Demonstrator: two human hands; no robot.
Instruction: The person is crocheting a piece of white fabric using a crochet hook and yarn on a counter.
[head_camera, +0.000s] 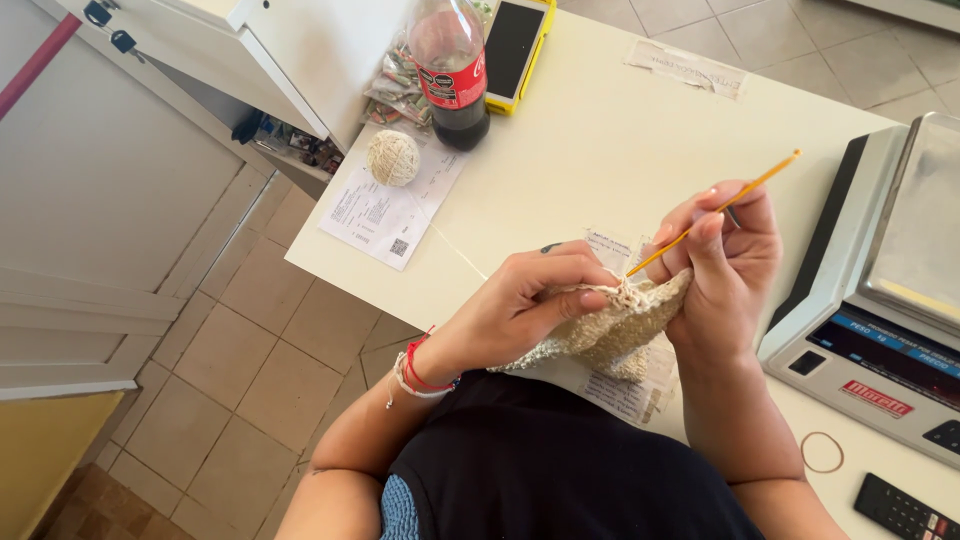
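Both hands work at the table's (600, 130) near edge. The left hand (520, 300) pinches the cream crochet piece (610, 330); the right hand (725, 255) grips an orange hook (720, 210) poked into it. Yarn runs far-left to the ball (393, 157) beside a bottle (450, 70).

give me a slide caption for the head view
Both hands crochet a cream piece: right hand holds an orange hook.

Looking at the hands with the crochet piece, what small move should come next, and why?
Probably pull a loop through: the right hand holds the thin orange crochet hook with its tip at the edge of the cream crocheted piece, pinched by the left hand.
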